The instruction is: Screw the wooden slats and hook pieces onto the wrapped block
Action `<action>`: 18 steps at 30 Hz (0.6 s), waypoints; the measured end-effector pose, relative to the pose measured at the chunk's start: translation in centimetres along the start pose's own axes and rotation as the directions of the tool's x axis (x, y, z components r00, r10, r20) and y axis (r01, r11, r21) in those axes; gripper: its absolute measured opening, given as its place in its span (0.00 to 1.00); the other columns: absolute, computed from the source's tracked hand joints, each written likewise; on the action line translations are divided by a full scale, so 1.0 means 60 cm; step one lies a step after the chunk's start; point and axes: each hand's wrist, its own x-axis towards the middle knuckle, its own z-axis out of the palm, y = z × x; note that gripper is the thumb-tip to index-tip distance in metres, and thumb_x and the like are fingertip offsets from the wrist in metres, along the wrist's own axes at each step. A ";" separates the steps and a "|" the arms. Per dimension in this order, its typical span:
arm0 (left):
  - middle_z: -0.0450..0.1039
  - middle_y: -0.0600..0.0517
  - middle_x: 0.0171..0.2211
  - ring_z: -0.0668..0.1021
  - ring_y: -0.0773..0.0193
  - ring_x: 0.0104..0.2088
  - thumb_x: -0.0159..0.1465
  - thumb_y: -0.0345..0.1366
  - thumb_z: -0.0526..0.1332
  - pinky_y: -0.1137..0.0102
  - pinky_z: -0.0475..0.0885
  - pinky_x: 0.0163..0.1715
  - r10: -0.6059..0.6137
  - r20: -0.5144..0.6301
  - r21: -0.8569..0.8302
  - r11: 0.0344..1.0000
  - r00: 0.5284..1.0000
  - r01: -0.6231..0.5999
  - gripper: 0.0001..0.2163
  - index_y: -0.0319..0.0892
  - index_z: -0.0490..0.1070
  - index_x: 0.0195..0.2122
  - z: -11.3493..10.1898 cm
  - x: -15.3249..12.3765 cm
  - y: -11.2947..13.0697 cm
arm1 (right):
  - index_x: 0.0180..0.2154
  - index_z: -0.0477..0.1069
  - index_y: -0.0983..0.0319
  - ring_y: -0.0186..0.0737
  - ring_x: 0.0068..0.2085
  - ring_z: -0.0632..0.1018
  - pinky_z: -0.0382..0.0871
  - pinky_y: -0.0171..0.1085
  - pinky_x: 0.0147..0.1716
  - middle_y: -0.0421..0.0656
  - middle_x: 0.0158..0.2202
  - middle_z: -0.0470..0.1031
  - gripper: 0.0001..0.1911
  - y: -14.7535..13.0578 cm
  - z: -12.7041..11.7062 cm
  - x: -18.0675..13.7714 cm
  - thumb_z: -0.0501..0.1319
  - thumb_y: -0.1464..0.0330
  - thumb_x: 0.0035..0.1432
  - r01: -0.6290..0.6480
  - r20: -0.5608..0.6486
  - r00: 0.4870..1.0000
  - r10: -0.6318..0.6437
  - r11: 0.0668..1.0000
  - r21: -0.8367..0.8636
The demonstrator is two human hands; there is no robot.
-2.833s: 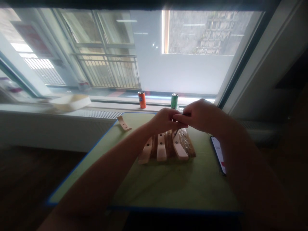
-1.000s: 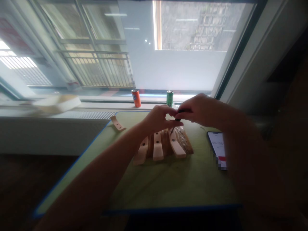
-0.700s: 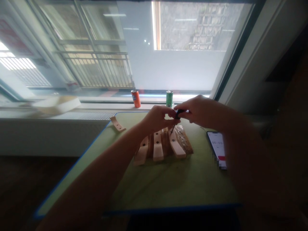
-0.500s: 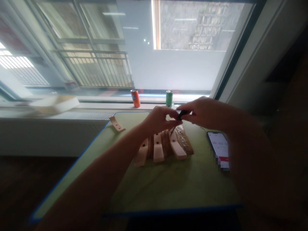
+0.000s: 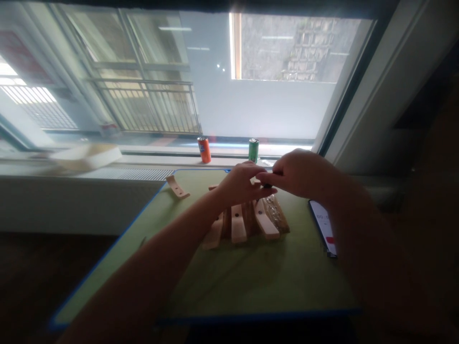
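Both my hands have come lower than a moment ago and are now just above the far end of the wooden pieces point(image 5: 239, 224), so I judge the tool is pressed nearer to the wood. My right hand point(image 5: 299, 173) is clenched on the dark tool handle point(image 5: 266, 183), and its shaft is hidden. My left hand point(image 5: 239, 184) touches it with bent fingers; whether it pinches anything, I cannot tell.

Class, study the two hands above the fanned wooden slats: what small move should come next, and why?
Probably the right hand should turn the small dark-handled tool while the left hand steadies the fanned pale wooden slats: both hands meet above the stack, the tool pinched between them, barely visible.
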 end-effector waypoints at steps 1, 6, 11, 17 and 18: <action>0.73 0.54 0.25 0.72 0.70 0.27 0.55 0.41 0.64 0.73 0.68 0.29 0.002 0.000 0.010 1.000 1.000 -0.002 0.09 0.39 0.73 0.30 -0.001 0.000 -0.001 | 0.31 0.77 0.63 0.33 0.23 0.68 0.54 0.35 0.24 0.45 0.23 0.71 0.35 0.000 0.000 0.000 0.43 0.43 0.56 0.011 0.002 1.000 -0.012 1.000 0.011; 0.73 0.53 0.24 0.72 0.69 0.27 0.57 0.40 0.62 0.73 0.67 0.28 0.007 0.000 0.005 1.000 1.000 -0.007 0.08 0.40 0.74 0.30 -0.002 -0.001 -0.011 | 0.34 0.77 0.62 0.34 0.24 0.69 0.56 0.35 0.25 0.45 0.26 0.73 0.32 0.003 -0.005 -0.005 0.47 0.45 0.56 0.023 -0.017 1.000 -0.021 0.997 0.074; 0.73 0.53 0.24 0.73 0.69 0.28 0.59 0.41 0.60 0.70 0.68 0.32 0.046 0.052 0.027 0.999 0.998 -0.047 0.09 0.41 0.75 0.31 -0.003 -0.001 -0.011 | 0.40 0.75 0.61 0.34 0.26 0.70 0.57 0.34 0.25 0.44 0.28 0.74 0.22 0.004 -0.007 -0.009 0.52 0.53 0.58 0.107 -0.026 0.994 -0.105 0.986 0.131; 0.72 0.53 0.22 0.73 0.69 0.26 0.55 0.46 0.63 0.71 0.67 0.29 -0.028 0.068 0.026 0.999 0.997 0.026 0.13 0.40 0.74 0.27 -0.003 -0.003 -0.009 | 0.30 0.77 0.63 0.33 0.22 0.68 0.54 0.35 0.24 0.44 0.23 0.72 0.33 0.008 -0.008 -0.008 0.47 0.43 0.54 0.015 0.051 0.998 -0.020 0.996 0.089; 0.72 0.53 0.23 0.73 0.68 0.27 0.55 0.46 0.63 0.71 0.67 0.29 -0.037 0.075 0.022 0.999 0.996 0.035 0.13 0.40 0.74 0.27 -0.002 -0.004 -0.011 | 0.29 0.77 0.63 0.32 0.21 0.67 0.54 0.35 0.23 0.44 0.22 0.71 0.34 0.007 -0.009 -0.008 0.47 0.42 0.53 0.010 0.066 0.998 -0.016 0.995 0.097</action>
